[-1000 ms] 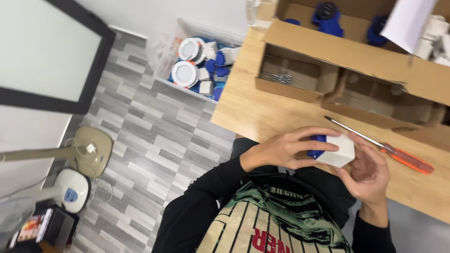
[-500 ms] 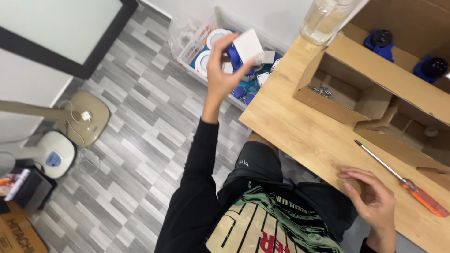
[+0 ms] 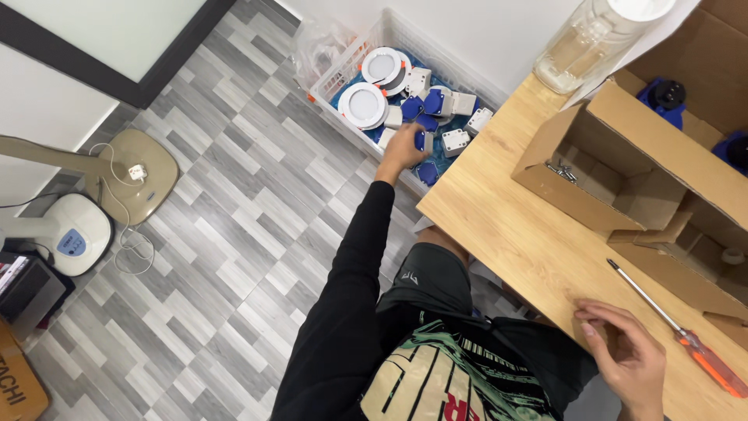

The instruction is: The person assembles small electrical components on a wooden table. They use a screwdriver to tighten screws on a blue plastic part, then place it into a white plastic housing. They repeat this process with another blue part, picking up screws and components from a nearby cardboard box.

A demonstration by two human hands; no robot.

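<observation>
Left hand (image 3: 401, 148): it reaches down with a straight arm to the bin (image 3: 389, 31) on the floor; the fingers are closed around a small blue and white part (image 3: 421, 140), at the near edge of the bin.
Right hand (image 3: 627, 355): it lies on the table (image 3: 506, 226) near the front edge, fingers bent and relaxed, grasping nothing that shows.
Part: it is in the left hand, just above the other pieces in the bin, partly hidden by the fingers.
Bin: white plastic basket beside the table, against the wall; inside are two round white discs (image 3: 362, 104) and many small blue and white parts.
Screwdriver (image 3: 678, 331): it has an orange handle and lies on the table just beside the right hand, not touching it.
Boxes (image 3: 615, 148): open cardboard boxes stand on the far side of the table; one holds some small metal pieces, another has blue parts.
Jar (image 3: 592, 39): clear, at the table corner by the wall.
Floor: grey wooden pattern; a fan base (image 3: 148, 175) stands at the left.
</observation>
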